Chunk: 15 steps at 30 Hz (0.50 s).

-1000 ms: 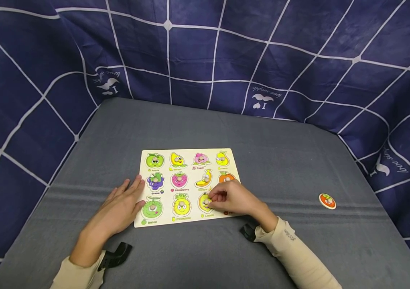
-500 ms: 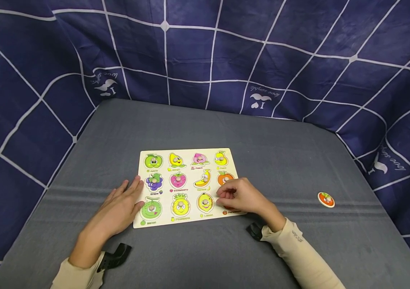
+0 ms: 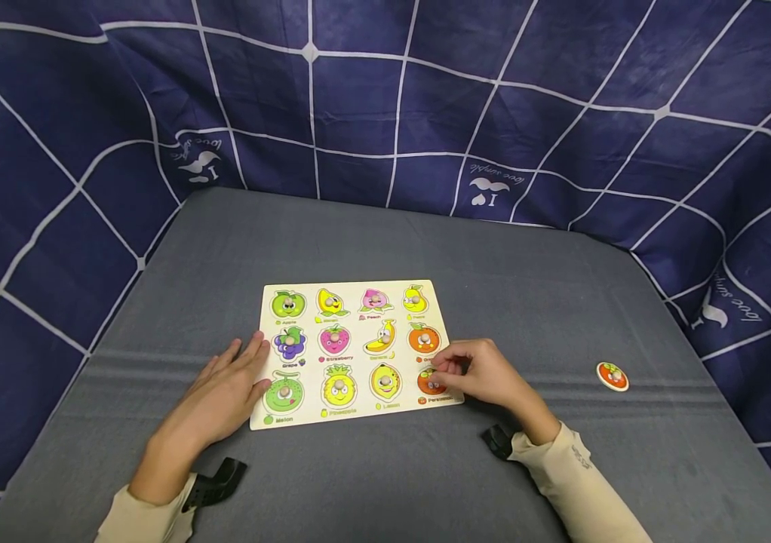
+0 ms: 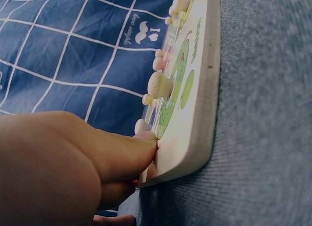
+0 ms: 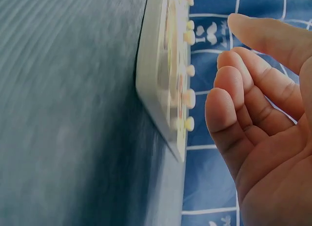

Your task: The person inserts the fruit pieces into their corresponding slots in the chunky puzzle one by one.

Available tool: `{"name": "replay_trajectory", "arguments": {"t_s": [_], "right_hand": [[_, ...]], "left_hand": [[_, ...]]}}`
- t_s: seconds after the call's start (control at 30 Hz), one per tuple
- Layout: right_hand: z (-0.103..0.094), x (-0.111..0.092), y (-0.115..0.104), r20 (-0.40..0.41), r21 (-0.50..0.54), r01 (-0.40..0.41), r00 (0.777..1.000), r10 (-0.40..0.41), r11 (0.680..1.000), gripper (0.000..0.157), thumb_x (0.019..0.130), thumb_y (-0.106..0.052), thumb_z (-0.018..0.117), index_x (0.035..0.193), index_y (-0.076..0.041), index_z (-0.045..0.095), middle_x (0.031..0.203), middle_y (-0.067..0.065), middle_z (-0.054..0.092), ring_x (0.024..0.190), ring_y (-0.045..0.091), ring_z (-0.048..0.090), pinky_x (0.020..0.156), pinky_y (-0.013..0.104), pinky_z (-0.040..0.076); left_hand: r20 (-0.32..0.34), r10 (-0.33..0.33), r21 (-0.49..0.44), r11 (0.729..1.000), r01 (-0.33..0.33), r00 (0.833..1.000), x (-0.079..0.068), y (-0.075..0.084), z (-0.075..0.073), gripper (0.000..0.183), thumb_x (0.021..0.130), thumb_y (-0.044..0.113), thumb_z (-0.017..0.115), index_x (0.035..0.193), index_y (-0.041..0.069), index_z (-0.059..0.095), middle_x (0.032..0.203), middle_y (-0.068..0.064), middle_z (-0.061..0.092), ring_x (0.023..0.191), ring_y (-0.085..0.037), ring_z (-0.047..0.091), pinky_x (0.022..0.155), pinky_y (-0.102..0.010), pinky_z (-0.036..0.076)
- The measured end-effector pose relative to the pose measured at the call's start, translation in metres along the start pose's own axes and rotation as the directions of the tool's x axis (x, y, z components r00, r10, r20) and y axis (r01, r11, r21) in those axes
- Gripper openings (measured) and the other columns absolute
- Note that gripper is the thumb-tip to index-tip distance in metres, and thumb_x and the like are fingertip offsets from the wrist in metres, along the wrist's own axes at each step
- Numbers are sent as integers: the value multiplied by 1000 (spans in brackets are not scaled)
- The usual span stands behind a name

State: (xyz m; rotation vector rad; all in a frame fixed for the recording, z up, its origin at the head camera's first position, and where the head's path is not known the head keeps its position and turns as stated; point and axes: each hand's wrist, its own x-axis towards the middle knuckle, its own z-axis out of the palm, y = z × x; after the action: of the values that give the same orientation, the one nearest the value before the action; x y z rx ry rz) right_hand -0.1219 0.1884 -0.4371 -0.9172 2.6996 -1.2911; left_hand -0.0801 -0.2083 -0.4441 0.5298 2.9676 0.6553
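A wooden fruit puzzle board (image 3: 358,416) lies flat on the grey table, filled with knobbed pieces such as a lemon (image 3: 386,387), a pineapple (image 3: 339,392) and a melon (image 3: 281,398). My left hand (image 3: 219,396) rests along the board's left edge with extended fingers; its thumb (image 4: 131,153) touches the board near a corner. Over the lower right corner hovers my right hand (image 3: 487,373), fingers bent loosely, overlapping the persimmon picture (image 3: 428,383). In the right wrist view, thumb and fingertips stand apart, with nothing between them, beside the knobs.
A loose round orange-red piece (image 3: 612,376) with a knob and green leaves lies on the table to the right. Blue cloth (image 3: 372,98) with white grid lines hangs along the table's back and sides.
My right hand has moved right, from the lemon piece to over the persimmon picture, uncovering the lemon and the orange. The left hand stays in place.
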Motion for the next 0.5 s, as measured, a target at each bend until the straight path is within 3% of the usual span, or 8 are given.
{"name": "replay_trajectory", "arguments": {"t_s": [0.33,0.5], "right_hand": [[-16,-15,10,-78,-14,-33,996,31,999,13,77,-2,84,84,-7,75,71,-7,64,63,5,58,53,23,50],[-23,-24,9,-117,-22,-105,988,102,994,11,78,1,82,86,-2,75,71,-4,65,63,5,58,54,23,50]], "left_hand": [[-1,-3,3,1000,3,1000,0,0,1,57,97,13,62,144,-11,41,153,-29,32,136,-56,28,103,-73,24],[5,-9,3,1000,9,1000,0,0,1,58,97,13,62,145,-11,40,153,-28,32,137,-56,28,104,-73,24]]}}
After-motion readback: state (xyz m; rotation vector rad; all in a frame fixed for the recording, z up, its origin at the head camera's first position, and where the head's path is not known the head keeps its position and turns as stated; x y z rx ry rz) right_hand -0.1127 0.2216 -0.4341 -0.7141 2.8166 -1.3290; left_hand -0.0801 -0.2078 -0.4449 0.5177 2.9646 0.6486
